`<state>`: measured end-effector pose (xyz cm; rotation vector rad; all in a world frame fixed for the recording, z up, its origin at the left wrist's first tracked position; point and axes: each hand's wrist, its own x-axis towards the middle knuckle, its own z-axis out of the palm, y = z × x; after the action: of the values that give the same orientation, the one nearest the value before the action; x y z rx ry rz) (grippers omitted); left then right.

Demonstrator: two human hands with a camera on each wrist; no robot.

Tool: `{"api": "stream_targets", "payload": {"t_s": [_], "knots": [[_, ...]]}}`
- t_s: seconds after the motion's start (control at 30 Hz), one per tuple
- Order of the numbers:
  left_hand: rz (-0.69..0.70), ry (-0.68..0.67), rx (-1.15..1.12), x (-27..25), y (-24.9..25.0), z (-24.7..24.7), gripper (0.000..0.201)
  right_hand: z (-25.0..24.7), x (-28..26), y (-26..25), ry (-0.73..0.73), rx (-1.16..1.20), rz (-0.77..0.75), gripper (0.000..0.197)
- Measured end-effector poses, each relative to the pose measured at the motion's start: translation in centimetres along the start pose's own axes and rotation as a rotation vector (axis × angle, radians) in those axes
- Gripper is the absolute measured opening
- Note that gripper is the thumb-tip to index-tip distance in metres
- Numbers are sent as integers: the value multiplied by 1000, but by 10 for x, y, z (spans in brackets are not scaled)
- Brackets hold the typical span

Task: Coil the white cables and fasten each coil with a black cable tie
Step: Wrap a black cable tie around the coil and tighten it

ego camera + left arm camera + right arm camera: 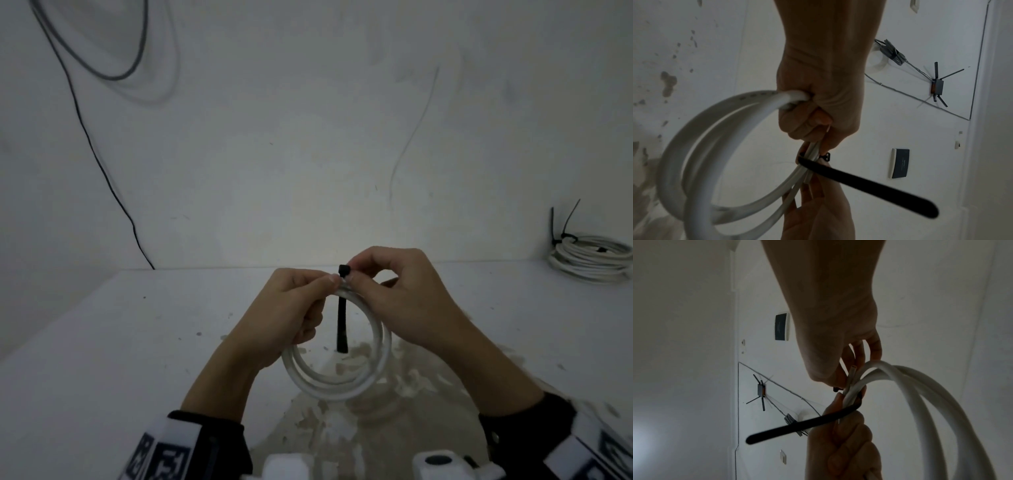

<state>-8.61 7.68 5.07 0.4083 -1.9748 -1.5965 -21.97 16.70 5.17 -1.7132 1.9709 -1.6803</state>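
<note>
Our two hands meet at six o'clock above the table (102, 342), the left hand (287, 315) and right hand (404, 298) pinching together at the top of the white cable coil (337, 380); between them nothing could pass. The black cable tie (342, 322) hangs straight down across the coil's open ring and blocks its middle. Toward nine o'clock we see bare tabletop out to the edge. Toward three o'clock the table lies bare up to a stack of tied white cable coils (592, 260) against the wall (308, 137). At twelve o'clock the wall closes off the table's back edge.
</note>
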Motion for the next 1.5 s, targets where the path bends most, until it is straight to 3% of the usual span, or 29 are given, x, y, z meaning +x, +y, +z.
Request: {"api": "stream_targets", "payload": {"t_s": [0.1,0.23,0.33,0.43,0.53,0.7,0.83,1.27,1.4,1.5], "knots": [[6,64,-61,2,0,2,38,0,-1,1,26,-63,-85,11],[-1,184,-222,5,3,2,28,6,-1,-1,53,-361,-417,34],[-17,228,-252,5,0,3,28,9,1,2,49,-544,-465,44],[-53,263,-261,6,-4,5,34,6,-1,7,-103,-510,-345,46],[-74,303,-250,7,-4,4,38,0,-5,6,-252,-242,-196,63],[-66,321,-230,6,0,4,46,11,-6,-5,-3,388,-50,18],[-44,343,-206,6,2,5,25,14,-6,-8,42,444,88,29],[42,406,-148,5,-1,8,25,18,-7,-14,-25,467,215,40],[62,426,-118,6,-2,8,22,14,-6,-16,-30,542,347,25],[82,426,-113,7,-2,8,22,10,-5,-19,16,603,362,18]]}}
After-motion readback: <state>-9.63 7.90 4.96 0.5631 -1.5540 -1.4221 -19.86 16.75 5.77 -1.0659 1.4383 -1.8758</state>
